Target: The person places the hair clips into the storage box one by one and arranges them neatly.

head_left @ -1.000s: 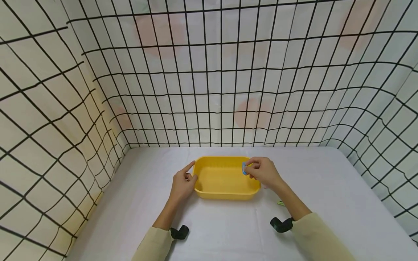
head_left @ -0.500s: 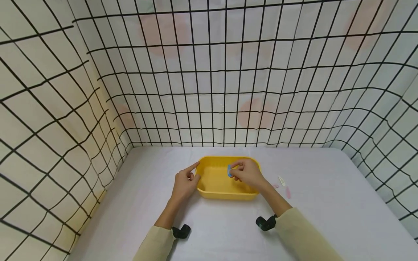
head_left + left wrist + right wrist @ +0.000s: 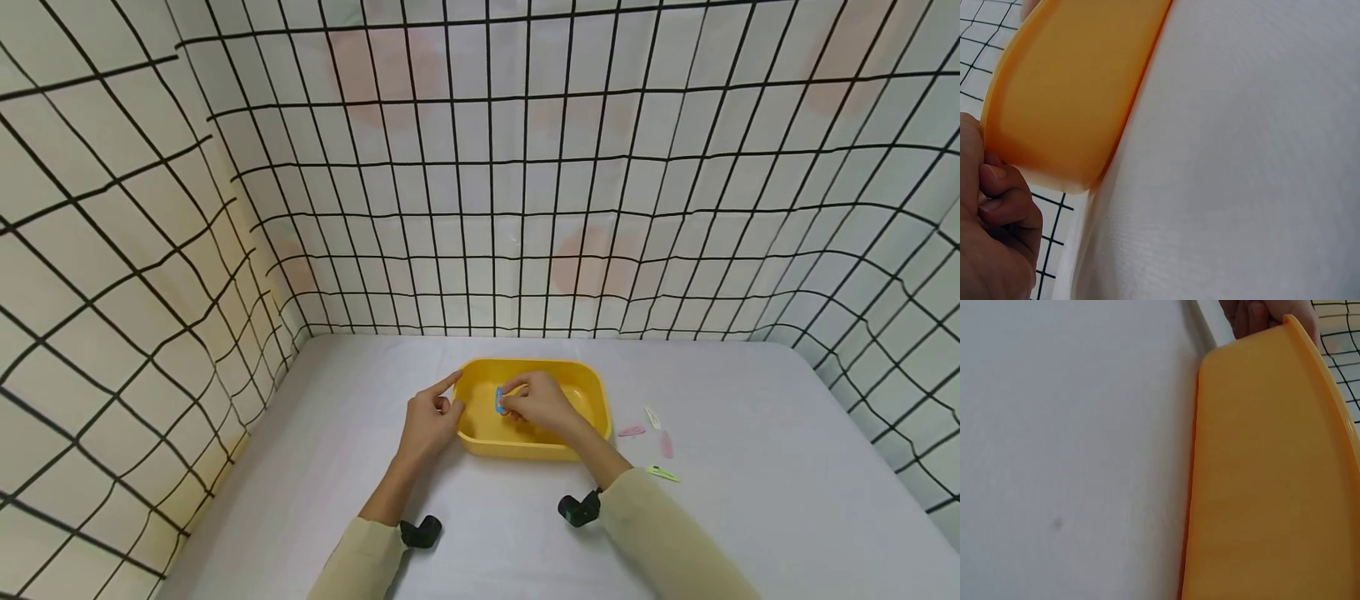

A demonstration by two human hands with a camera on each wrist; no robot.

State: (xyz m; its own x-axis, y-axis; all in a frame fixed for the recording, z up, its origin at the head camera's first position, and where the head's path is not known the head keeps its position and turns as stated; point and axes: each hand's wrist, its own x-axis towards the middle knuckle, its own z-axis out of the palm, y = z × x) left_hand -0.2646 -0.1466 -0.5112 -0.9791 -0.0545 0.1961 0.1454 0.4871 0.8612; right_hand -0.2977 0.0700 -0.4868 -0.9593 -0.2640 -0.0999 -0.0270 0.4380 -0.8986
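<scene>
The right hand [image 3: 542, 404] pinches the blue clip [image 3: 499, 400], long axis near upright, over the left half of the yellow tray [image 3: 525, 451]; the left hand [image 3: 429, 427], fingers partly curled, grips its left end.

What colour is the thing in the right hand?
Blue; the little thing shows best in the head view.

tray [image 3: 476, 417] ×1 | clip [image 3: 500, 400] [image 3: 652, 417] [image 3: 632, 431] [image 3: 667, 444] [image 3: 663, 473] ×5 | hand [image 3: 427, 427] [image 3: 538, 402] ×2 | wrist camera [image 3: 422, 532] [image 3: 579, 510] ×2 | sleeve [image 3: 363, 558] [image 3: 667, 529] ×2
</scene>
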